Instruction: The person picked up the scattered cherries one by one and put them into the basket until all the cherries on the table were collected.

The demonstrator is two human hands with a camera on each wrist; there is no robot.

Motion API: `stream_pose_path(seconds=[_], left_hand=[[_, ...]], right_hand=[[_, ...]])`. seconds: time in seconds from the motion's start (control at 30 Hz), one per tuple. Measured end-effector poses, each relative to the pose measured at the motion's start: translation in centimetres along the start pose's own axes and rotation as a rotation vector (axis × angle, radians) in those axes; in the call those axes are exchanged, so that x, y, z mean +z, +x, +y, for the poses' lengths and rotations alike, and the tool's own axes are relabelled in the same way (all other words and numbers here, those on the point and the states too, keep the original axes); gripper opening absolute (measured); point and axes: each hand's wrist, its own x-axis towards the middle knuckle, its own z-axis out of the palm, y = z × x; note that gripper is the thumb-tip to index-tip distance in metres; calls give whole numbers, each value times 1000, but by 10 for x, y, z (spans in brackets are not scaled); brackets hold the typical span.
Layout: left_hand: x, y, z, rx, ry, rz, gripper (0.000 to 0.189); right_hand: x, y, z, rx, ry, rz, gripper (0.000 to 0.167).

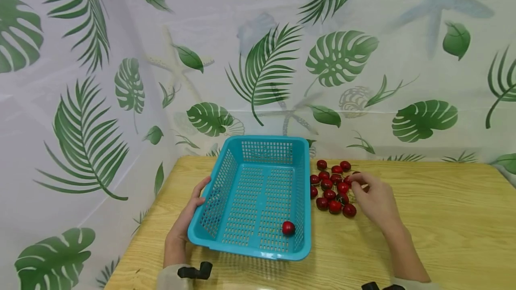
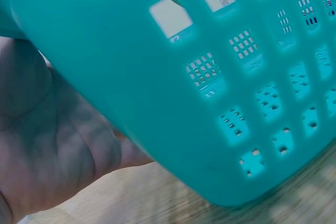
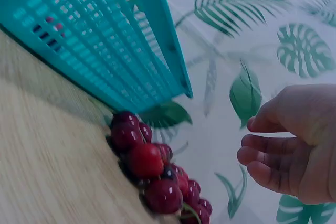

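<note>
Left hand grips the basket by its left side; right hand has thumb and finger bent at the cherries, can't tell if pinching one. Pile's on the bench just left of it, lone cherry in basket between hands. I'd pinch lightly, lift clear, set down low
</note>
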Motion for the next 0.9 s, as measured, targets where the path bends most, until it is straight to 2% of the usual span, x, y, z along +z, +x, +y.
stream_pose_path(seconds=[0.17, 0.23, 0.3, 0.43, 0.53, 0.77, 0.9], left_hand=[[1, -1, 3, -3, -7, -14, 65], [1, -2, 3, -15, 5, -9, 65], [2, 1, 3, 14, 18, 0, 66], [5, 6, 1, 50, 29, 2, 67], [4, 2, 0, 14, 15, 3, 66], [0, -6, -1, -27, 8, -10, 63], [-1, -5, 0, -19, 16, -3, 62]], right_hand=[[-9, 4, 27, 61, -47, -53, 31], [-8, 5, 35, 43, -77, -61, 29], [-5, 6, 40, 18, -103, -75, 27], [2, 5, 44, -37, -123, -122, 26], [8, 6, 46, -64, -150, -158, 28], [17, 4, 52, -31, -202, -249, 33], [18, 5, 52, -48, -215, -237, 31]])
